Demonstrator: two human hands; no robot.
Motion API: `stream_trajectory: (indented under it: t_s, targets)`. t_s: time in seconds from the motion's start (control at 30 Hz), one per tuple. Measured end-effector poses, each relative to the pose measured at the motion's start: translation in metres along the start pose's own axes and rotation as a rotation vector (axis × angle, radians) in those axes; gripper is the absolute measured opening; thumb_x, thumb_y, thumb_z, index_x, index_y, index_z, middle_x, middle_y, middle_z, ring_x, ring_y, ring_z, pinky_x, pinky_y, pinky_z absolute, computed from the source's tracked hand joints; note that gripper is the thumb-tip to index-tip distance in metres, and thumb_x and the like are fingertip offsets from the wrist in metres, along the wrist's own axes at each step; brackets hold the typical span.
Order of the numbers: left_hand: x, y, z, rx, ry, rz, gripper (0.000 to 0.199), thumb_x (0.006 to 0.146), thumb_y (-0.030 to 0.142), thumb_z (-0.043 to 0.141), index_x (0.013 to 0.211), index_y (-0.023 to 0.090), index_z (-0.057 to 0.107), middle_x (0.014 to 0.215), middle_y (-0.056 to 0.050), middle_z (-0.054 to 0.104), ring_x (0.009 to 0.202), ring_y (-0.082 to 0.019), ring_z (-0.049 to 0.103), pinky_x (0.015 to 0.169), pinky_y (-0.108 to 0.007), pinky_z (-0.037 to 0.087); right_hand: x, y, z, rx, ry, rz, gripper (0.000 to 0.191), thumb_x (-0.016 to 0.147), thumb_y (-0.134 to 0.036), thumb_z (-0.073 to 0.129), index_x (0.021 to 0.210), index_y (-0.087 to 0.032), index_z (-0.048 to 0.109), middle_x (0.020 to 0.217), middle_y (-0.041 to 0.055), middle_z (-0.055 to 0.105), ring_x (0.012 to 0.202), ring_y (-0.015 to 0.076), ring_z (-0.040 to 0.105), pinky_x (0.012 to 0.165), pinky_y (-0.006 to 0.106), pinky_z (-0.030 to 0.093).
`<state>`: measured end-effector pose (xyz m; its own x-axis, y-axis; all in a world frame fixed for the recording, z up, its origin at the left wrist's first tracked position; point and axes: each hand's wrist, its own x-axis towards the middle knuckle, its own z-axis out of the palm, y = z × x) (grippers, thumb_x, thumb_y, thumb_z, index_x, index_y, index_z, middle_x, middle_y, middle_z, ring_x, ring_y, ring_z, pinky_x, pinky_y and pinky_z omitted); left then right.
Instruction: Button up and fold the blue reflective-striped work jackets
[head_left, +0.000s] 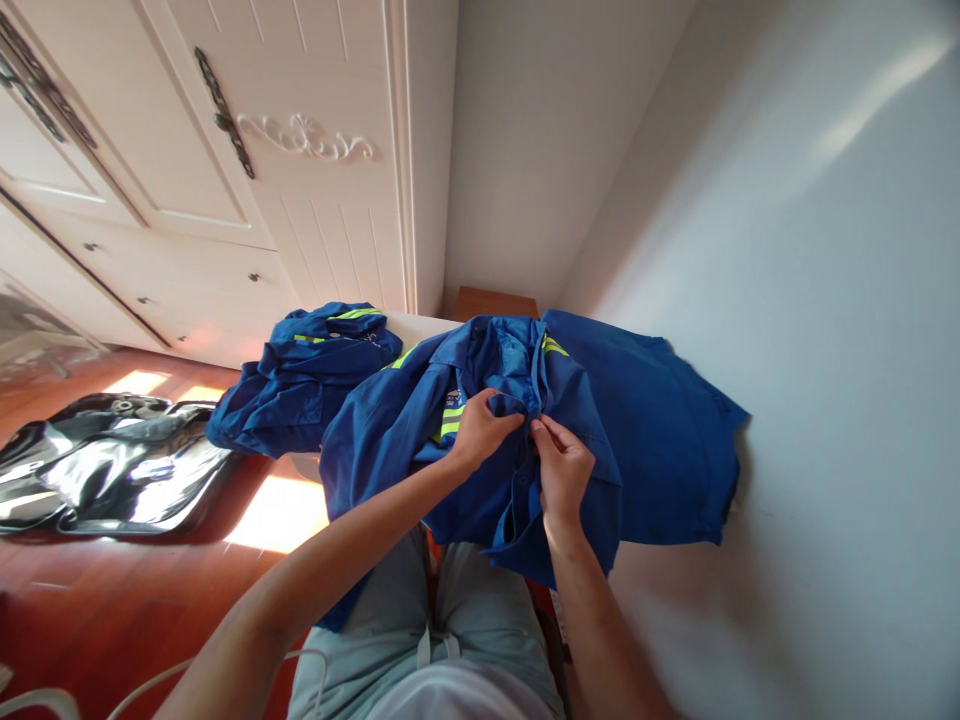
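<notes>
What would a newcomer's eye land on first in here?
First, the blue garment mid-picture, with vivid yellow-green stripes, its fabric pinched in the left grip and right grip. Next, the shiny dark object on the reddish floor at picture left, beside a bright sunlit patch.

We could not read the tiny print [454, 398] on the blue jacket [375, 430], nor see what the left hand [484, 430] and right hand [564, 465] covered along its front edge, while clothes [660, 430] hid most of the pale tabletop [421, 327] and our view's left edge cut off the black bag [94, 462].
</notes>
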<state>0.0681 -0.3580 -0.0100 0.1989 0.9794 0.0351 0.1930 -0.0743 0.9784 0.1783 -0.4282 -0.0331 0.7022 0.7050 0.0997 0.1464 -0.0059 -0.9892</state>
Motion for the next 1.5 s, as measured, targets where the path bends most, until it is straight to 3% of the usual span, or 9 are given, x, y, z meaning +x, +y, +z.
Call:
stream_trajectory:
  t_s: [0.17, 0.3, 0.43, 0.6, 0.83, 1.0, 1.17, 1.33, 1.5]
  targets:
    - [0.005, 0.000, -0.006, 0.059, -0.160, 0.079, 0.040, 0.068, 0.023, 0.076, 0.107, 0.019, 0.074, 0.093, -0.001, 0.074, 0.085, -0.019, 0.066, 0.080, -0.028, 0.048, -0.001, 0.000, -0.003, -0.010, -0.015, 0.020, 0.045, 0.074, -0.047, 0.072, 0.105, -0.014, 0.077, 0.097, 0.0102, 0.077, 0.086, 0.0266, 0.072, 0.079, 0.036, 0.057]
    - [0.011, 0.002, -0.010, 0.142, -0.255, 0.131, 0.029, 0.071, 0.025, 0.075, 0.100, 0.019, 0.077, 0.086, 0.000, 0.075, 0.084, -0.020, 0.068, 0.078, -0.028, 0.048, -0.001, 0.000, -0.005, 0.003, -0.008, 0.029, 0.044, 0.073, -0.045, 0.071, 0.104, -0.014, 0.077, 0.090, 0.0093, 0.077, 0.080, 0.0248, 0.071, 0.072, 0.034, 0.057]
    - [0.015, 0.005, -0.011, 0.230, -0.298, 0.285, 0.016, 0.071, 0.020, 0.072, 0.087, 0.021, 0.076, 0.091, 0.000, 0.075, 0.093, -0.020, 0.068, 0.085, -0.027, 0.048, 0.002, 0.000, -0.007, 0.062, 0.006, 0.060, 0.044, 0.071, -0.043, 0.073, 0.101, -0.013, 0.077, 0.083, 0.0086, 0.077, 0.070, 0.0220, 0.069, 0.066, 0.033, 0.057]
    - [0.019, 0.005, -0.012, 0.253, -0.354, 0.381, 0.033, 0.073, 0.013, 0.065, 0.105, 0.022, 0.072, 0.106, -0.002, 0.074, 0.103, -0.021, 0.066, 0.096, -0.028, 0.045, 0.005, -0.002, -0.010, 0.137, 0.021, 0.110, 0.043, 0.065, -0.042, 0.077, 0.096, -0.012, 0.078, 0.082, 0.0087, 0.076, 0.066, 0.0202, 0.067, 0.063, 0.032, 0.055]
    - [0.033, 0.003, -0.014, 0.214, -0.527, 0.458, 0.039, 0.067, 0.006, 0.056, 0.097, 0.020, 0.076, 0.097, -0.002, 0.076, 0.093, -0.019, 0.069, 0.089, -0.026, 0.049, 0.006, -0.002, -0.015, 0.156, 0.028, 0.127, 0.042, 0.064, -0.040, 0.079, 0.095, -0.012, 0.077, 0.079, 0.0072, 0.075, 0.063, 0.0185, 0.064, 0.062, 0.031, 0.055]
    - [0.039, 0.008, -0.021, 0.227, -0.665, 0.488, 0.029, 0.067, 0.008, 0.064, 0.091, 0.020, 0.077, 0.092, 0.000, 0.075, 0.089, -0.018, 0.068, 0.086, -0.024, 0.047, 0.006, -0.002, -0.017, 0.169, 0.037, 0.130, 0.041, 0.063, -0.038, 0.079, 0.095, -0.012, 0.078, 0.078, 0.0068, 0.075, 0.064, 0.0182, 0.065, 0.062, 0.030, 0.055]
    - [0.040, 0.009, -0.022, 0.294, -0.626, 0.462, 0.017, 0.066, 0.016, 0.076, 0.083, 0.020, 0.075, 0.086, 0.001, 0.074, 0.087, -0.018, 0.067, 0.084, -0.026, 0.046, 0.006, -0.002, -0.017, 0.200, 0.041, 0.136, 0.043, 0.062, -0.039, 0.081, 0.095, -0.011, 0.078, 0.076, 0.0065, 0.075, 0.063, 0.0172, 0.064, 0.061, 0.029, 0.055]
    - [0.033, 0.007, -0.015, 0.301, -0.494, 0.435, 0.008, 0.070, 0.020, 0.075, 0.078, 0.020, 0.074, 0.077, 0.001, 0.072, 0.079, -0.017, 0.066, 0.074, -0.025, 0.046, 0.005, -0.003, -0.016, 0.212, 0.042, 0.144, 0.042, 0.062, -0.038, 0.082, 0.094, -0.011, 0.078, 0.075, 0.0064, 0.074, 0.063, 0.0173, 0.064, 0.060, 0.029, 0.054]
    - [0.024, -0.004, -0.007, 0.092, -0.309, 0.226, 0.019, 0.068, 0.035, 0.078, 0.075, 0.018, 0.073, 0.073, 0.000, 0.071, 0.072, -0.017, 0.064, 0.067, -0.026, 0.046, 0.003, -0.002, -0.012, 0.198, 0.060, 0.120, 0.043, 0.062, -0.041, 0.080, 0.093, -0.011, 0.078, 0.076, 0.0079, 0.075, 0.065, 0.0192, 0.066, 0.061, 0.030, 0.055]
